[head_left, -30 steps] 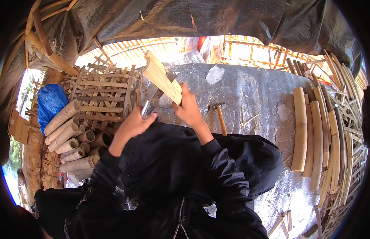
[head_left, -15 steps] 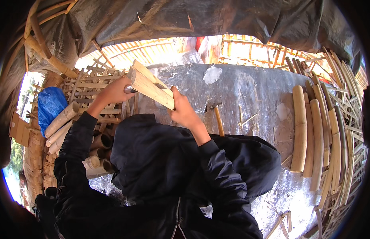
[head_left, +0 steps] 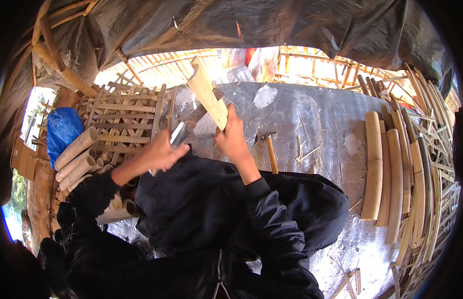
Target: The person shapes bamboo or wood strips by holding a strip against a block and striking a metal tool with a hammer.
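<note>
In my right hand [head_left: 232,137] is the lower end of a pale split bamboo piece [head_left: 207,97], tilted up and to the left. A dark patch shows at its right edge; I cannot make out what it is. My left hand [head_left: 159,152], smeared by motion, is closed around a knife [head_left: 178,132] with a bright metallic part above the fingers. Its dark, blurred blade points up toward the bamboo; whether they touch I cannot tell. A hammer [head_left: 272,153] with a wooden handle lies on the floor sheet to the right of my right hand.
Long split bamboo lengths [head_left: 373,164] lie stacked on the right. Bamboo tubes [head_left: 74,149] and a blue plastic bag [head_left: 64,132] are on the left, by a woven bamboo lattice [head_left: 124,117]. A dark tarp [head_left: 291,25] hangs overhead. Thin slivers lie on the grey floor sheet [head_left: 316,109].
My left hand has moved down and toward me with the knife, away from the bamboo's upper end. The bamboo piece has tipped more upright in my right hand.
</note>
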`<move>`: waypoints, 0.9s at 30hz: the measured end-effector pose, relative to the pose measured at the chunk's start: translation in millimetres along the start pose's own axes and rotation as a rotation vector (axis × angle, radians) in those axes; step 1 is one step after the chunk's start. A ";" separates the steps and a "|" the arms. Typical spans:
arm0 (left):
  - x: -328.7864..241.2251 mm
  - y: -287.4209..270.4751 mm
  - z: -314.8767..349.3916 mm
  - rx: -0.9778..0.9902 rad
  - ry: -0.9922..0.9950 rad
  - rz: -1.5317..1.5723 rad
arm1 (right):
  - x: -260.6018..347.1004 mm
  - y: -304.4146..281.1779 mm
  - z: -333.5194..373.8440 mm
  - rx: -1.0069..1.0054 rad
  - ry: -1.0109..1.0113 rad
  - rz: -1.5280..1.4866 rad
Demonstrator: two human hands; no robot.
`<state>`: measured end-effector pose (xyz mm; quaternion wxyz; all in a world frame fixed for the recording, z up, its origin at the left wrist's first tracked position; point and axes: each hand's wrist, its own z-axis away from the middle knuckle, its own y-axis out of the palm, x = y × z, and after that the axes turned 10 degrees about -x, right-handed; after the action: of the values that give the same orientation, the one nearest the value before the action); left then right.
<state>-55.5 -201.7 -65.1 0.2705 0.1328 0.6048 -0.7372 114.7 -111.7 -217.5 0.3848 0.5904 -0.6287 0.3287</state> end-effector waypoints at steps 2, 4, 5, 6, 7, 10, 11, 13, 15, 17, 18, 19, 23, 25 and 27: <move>33.0 -9.7 -18.6 -0.376 0.268 -0.367 | 17.1 -14.1 -3.9 0.113 0.055 -0.063; 17.1 -33.1 -30.5 -0.236 0.169 -0.321 | 15.6 -15.8 -6.0 0.201 0.060 -0.074; 33.6 -41.6 -38.8 -0.257 0.257 -0.350 | 17.3 -13.1 -5.2 0.251 0.064 -0.094; 24.7 -48.1 -45.0 -0.187 0.273 -0.381 | 15.6 -16.4 -5.5 0.258 0.047 -0.105; 9.4 -58.0 -50.5 -0.117 0.289 -0.412 | 13.9 -19.9 -6.3 0.265 0.030 -0.117; -18.0 -77.7 -68.4 -0.005 0.340 -0.527 | 6.0 -28.1 -8.0 0.242 0.031 -0.076; -23.4 -84.4 -69.3 0.016 0.346 -0.573 | 5.2 -27.4 -7.0 0.232 0.043 -0.060; -38.8 -93.8 -64.0 -0.018 0.349 -0.708 | 12.7 -29.7 -7.9 0.229 0.108 -0.048; -62.1 -105.7 -52.7 -0.053 0.367 -0.733 | 16.0 -33.0 -10.0 0.199 0.118 -0.039; -77.7 -128.6 -51.3 -0.012 0.457 -0.937 | 17.5 -27.4 -6.1 0.164 0.083 -0.053; -87.1 -134.6 -41.5 -0.108 0.508 -1.019 | 17.1 -25.4 -4.3 0.160 0.075 -0.050; -92.2 -136.2 -38.7 -0.121 0.519 -1.061 | 15.9 -23.9 -2.6 0.157 0.066 -0.046; -111.2 -136.5 -31.1 -0.134 0.505 -1.170 | 16.1 -24.2 -3.8 0.199 0.108 -0.056; -115.6 -137.2 -34.5 -0.151 0.627 -1.155 | 13.0 -25.9 -4.6 0.156 0.055 -0.059; -108.1 -137.6 -39.4 -0.085 0.584 -1.096 | 12.7 -25.6 -2.2 0.142 0.047 -0.054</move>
<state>-49.1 -121.2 95.1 -0.3187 -0.0115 0.6629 -0.6774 140.3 -118.2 -206.4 0.3654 0.6249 -0.5786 0.3758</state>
